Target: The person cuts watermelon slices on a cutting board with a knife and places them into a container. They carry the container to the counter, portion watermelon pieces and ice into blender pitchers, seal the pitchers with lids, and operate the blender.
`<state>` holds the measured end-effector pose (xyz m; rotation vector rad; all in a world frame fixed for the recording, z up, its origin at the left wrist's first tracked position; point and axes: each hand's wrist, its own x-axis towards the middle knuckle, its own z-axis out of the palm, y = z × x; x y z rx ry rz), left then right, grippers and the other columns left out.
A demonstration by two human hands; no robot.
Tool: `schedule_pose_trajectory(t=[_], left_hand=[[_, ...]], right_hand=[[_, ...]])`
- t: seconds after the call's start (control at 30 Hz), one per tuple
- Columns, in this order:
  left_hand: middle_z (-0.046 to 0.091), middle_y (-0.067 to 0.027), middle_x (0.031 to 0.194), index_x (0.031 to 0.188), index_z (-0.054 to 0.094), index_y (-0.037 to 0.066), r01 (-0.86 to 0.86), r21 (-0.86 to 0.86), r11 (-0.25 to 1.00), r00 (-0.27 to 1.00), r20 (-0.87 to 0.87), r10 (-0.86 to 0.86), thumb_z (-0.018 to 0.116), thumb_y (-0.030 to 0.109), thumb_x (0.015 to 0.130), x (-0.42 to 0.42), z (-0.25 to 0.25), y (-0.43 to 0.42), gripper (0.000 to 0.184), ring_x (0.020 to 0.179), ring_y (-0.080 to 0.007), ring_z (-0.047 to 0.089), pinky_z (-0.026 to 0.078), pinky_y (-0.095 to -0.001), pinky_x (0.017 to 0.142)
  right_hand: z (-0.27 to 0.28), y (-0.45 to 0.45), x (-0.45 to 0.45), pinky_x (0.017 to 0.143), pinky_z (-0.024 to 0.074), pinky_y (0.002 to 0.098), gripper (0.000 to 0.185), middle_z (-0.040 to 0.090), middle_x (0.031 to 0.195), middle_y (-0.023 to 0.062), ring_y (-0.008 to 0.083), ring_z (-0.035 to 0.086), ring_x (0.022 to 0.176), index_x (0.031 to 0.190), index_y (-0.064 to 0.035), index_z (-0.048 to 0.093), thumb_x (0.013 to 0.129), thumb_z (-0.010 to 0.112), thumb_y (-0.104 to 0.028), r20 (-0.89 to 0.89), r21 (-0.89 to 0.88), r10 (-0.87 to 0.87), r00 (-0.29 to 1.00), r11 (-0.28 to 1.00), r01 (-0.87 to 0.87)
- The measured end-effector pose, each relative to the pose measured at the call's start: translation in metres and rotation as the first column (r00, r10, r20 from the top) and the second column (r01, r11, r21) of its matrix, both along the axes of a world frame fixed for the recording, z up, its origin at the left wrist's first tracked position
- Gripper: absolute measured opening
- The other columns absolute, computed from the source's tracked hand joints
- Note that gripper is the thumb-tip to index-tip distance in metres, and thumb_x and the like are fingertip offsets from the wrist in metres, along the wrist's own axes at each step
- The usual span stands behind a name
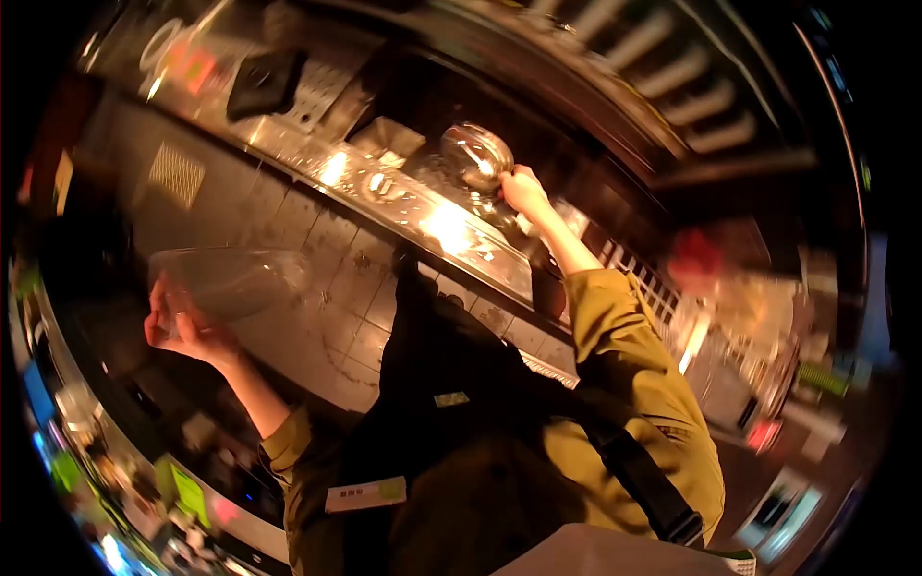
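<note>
On the left, my left hand (187,326) is closed around the side of a clear, see-through container (230,278), held tilted over the tiled floor. My right hand (524,190) reaches out over the metal counter and grips a shiny round metal pan (477,156) by its near end. Just below the pan lies a wet, brightly lit metal surface (447,226). A square metal container (387,140) stands left of the pan. What the pan and the clear container hold cannot be made out.
A black object (266,84) sits on the counter at the upper left. Right of my right arm is a slatted rack (643,283), with blurred items beyond it. The counter's front edge (336,200) runs diagonally above the tiled floor (370,341).
</note>
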<state>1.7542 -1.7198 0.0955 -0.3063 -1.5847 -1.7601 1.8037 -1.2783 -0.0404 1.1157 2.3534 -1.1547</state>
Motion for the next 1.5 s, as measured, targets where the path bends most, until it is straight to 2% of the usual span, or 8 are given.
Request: schedule_pose_trajectory(t=[0.23,0.6,0.67,0.87,1.17,1.27,1.4,1.5], left_hand=[[0.042,-0.0165,0.113,0.131,0.013,0.004,0.065,-0.053,0.996,0.830,0.557,-0.025,0.071,0.049,0.057,-0.011,-0.069,-0.018,0.104,0.104,-0.0316,0.046,0.036,-0.0439,0.091],[0.041,-0.0215,0.117,0.131,0.004,-0.003,0.373,-0.522,0.767,0.868,0.487,-0.091,0.074,0.055,0.048,-0.130,-0.049,0.042,0.123,0.106,-0.0316,0.044,0.037,-0.0410,0.089],[0.041,-0.0240,0.116,0.130,0.014,-0.003,0.597,-0.740,0.308,0.794,0.601,-0.094,0.075,0.043,0.051,-0.175,-0.027,0.053,0.110,0.103,-0.0315,0.047,0.040,-0.0369,0.085],[0.049,-0.0164,0.097,0.131,0.021,0.006,0.348,-0.915,-0.205,0.846,0.401,-0.351,0.072,0.023,0.051,-0.235,-0.020,0.140,0.096,0.087,-0.0287,0.052,0.043,-0.0338,0.078],[0.046,-0.0125,0.081,0.132,0.018,0.006,0.216,-0.976,-0.022,0.788,0.188,-0.586,0.059,0.030,0.065,-0.212,-0.044,0.229,0.082,0.069,-0.0239,0.052,0.045,-0.0321,0.060],[0.047,-0.0160,0.090,0.133,0.014,0.006,0.407,-0.913,0.034,0.711,0.294,-0.639,0.066,0.030,0.059,-0.203,-0.006,0.235,0.094,0.081,-0.0300,0.052,0.045,-0.0365,0.071],[0.049,-0.0168,0.093,0.135,0.007,0.013,0.572,-0.816,0.086,0.679,0.411,-0.609,0.070,0.026,0.060,-0.196,0.025,0.229,0.098,0.086,-0.0322,0.051,0.043,-0.0369,0.078],[0.041,-0.0182,0.116,0.133,0.007,0.005,0.541,-0.785,0.304,0.738,0.270,-0.618,0.074,0.017,0.052,-0.206,0.025,0.202,0.106,0.106,-0.0320,0.044,0.038,-0.0347,0.088]], right_hand=[[-0.187,0.038,-0.136,0.075,0.0418,0.0377,0.035,0.055,0.097,0.0175,0.0287,0.053,0.090,0.099,-0.0002,0.055,0.080,0.040,-0.025,0.376,0.403,0.066,0.924,0.886,-0.227],[-0.299,0.042,-0.183,0.064,0.0449,0.0305,0.025,0.057,0.084,0.0090,0.0190,0.054,0.077,0.093,-0.0019,0.057,0.082,0.042,-0.018,0.248,0.186,0.220,0.943,0.945,-0.269],[-0.284,0.041,-0.183,0.062,0.0455,0.0292,0.023,0.057,0.082,0.0075,0.0172,0.055,0.075,0.092,-0.0023,0.058,0.082,0.042,-0.017,0.085,0.032,0.243,0.966,0.969,-0.247],[-0.161,0.065,-0.147,0.055,0.0472,0.0252,0.020,0.058,0.075,0.0029,0.0118,0.055,0.068,0.088,-0.0032,0.059,0.082,0.043,-0.012,-0.256,-0.328,0.059,0.965,0.933,-0.145],[0.143,0.030,-0.150,0.048,0.0430,0.0308,0.022,0.054,0.057,0.0081,0.0181,0.053,0.050,0.070,0.0018,0.057,0.079,0.042,-0.012,-0.063,-0.025,0.523,0.850,0.851,-0.525],[0.198,-0.011,-0.158,0.059,0.0445,0.0385,0.026,0.057,0.064,0.0150,0.0249,0.057,0.058,0.071,0.0051,0.053,0.080,0.039,-0.015,0.290,0.621,0.763,0.577,0.309,-0.720],[0.282,-0.058,-0.153,0.071,0.0436,0.0414,0.030,0.054,0.089,0.0272,0.0346,0.055,0.082,0.083,0.0046,0.057,0.081,0.038,-0.019,0.562,0.545,0.371,0.740,0.506,-0.668],[0.245,0.004,-0.105,0.064,0.0452,0.0424,0.029,0.059,0.076,0.0183,0.0338,0.058,0.074,0.081,-0.0013,0.058,0.083,0.040,-0.024,0.263,0.736,0.431,0.863,0.489,-0.469]])
